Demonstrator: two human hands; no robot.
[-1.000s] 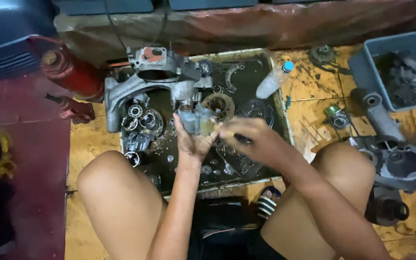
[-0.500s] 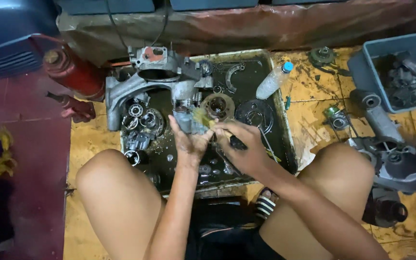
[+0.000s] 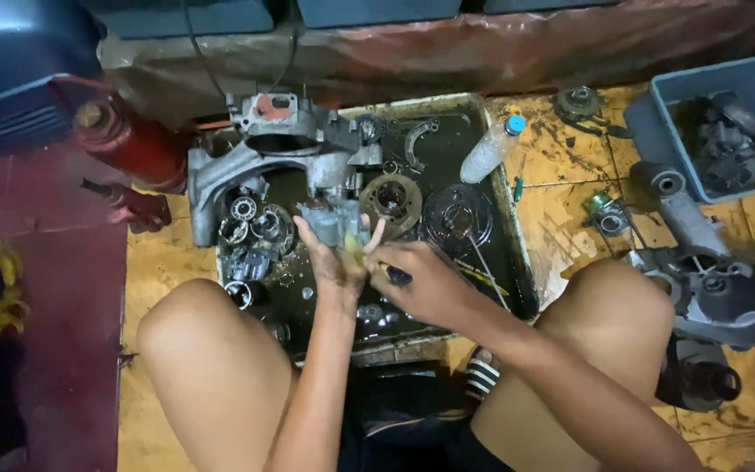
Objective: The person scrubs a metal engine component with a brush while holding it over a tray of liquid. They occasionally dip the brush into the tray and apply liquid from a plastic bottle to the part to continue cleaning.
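The person sits low over a metal tray [image 3: 507, 262] full of dark oily liquid and cleans a small grey metal part [image 3: 329, 223]. This looks like the scrubbing step. The left hand [image 3: 335, 260] grips the part from below and holds it up just above the tray, with the palm turned up and two fingers sticking out past it. The right hand [image 3: 425, 281] is closed around a brush [image 3: 373, 258], with its dark handle in the fist and its yellowish bristles pressed against the side of the part. The next move seems to call for small strokes with the brush, while the left hand turns the part so every side gets reached. The grip has to be firm, since the part looks wet and slippery. Both forearms come in between the bare knees and meet over the middle of the tray, with the right wrist bent inward toward the left hand. More metal pieces lie in the tray, like a big grey engine case [image 3: 251, 157] at the far side and a round disc [image 3: 391, 197] just beyond the hands. A plastic bottle [image 3: 489, 150] leans on the tray's right edge.
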